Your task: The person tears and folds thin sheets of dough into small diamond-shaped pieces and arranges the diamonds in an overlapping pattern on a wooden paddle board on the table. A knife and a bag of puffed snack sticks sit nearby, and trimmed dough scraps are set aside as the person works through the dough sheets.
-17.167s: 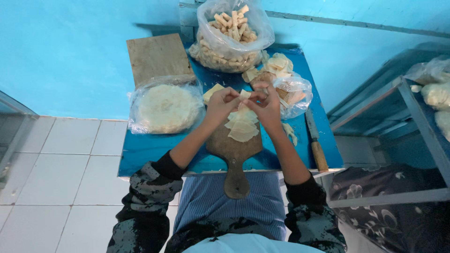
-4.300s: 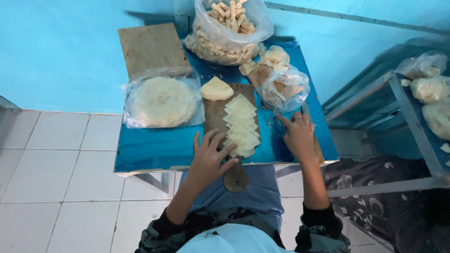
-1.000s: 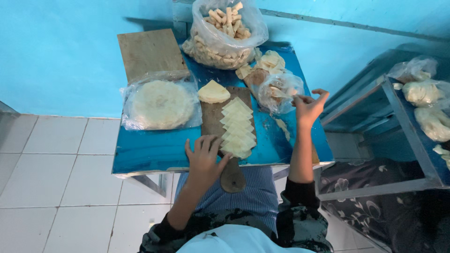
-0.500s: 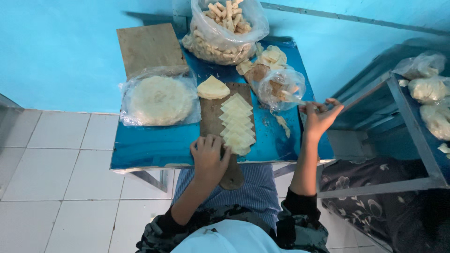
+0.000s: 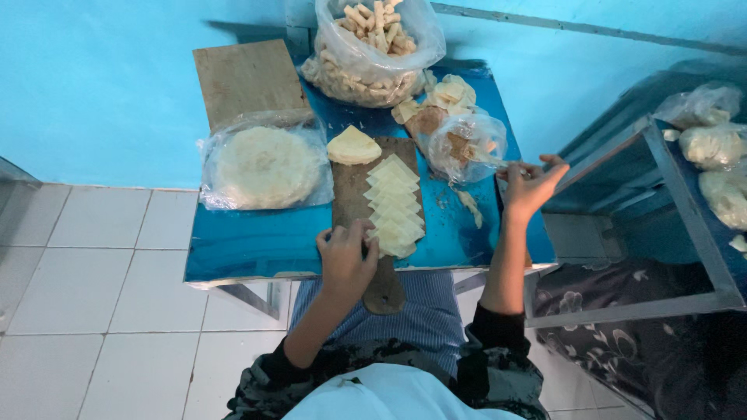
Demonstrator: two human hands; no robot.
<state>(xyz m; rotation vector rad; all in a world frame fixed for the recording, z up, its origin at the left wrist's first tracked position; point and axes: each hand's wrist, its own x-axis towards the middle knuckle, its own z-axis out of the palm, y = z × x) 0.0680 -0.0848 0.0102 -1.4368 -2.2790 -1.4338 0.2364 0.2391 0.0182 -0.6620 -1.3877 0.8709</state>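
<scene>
The left hand lies on the near end of the wooden board, fingers bent, touching the lowest piece of the row of wrappers and pressing it, not lifting it. The right hand is at the right edge of the blue table, just beside the small bag of filling; its fingers are pinched on a thin tool, maybe a spoon, but it is too small for me to be sure. The board's handle sticks out over the table edge toward the person's lap, so a strong push from the left hand could tip the board and let the wrappers slide off. The wrappers overlap each other, so pulling one may drag or tear the next. The small bag is open and near the edge; a knock from the right hand could spill it. The folded piece at the far end of the board seems safe
</scene>
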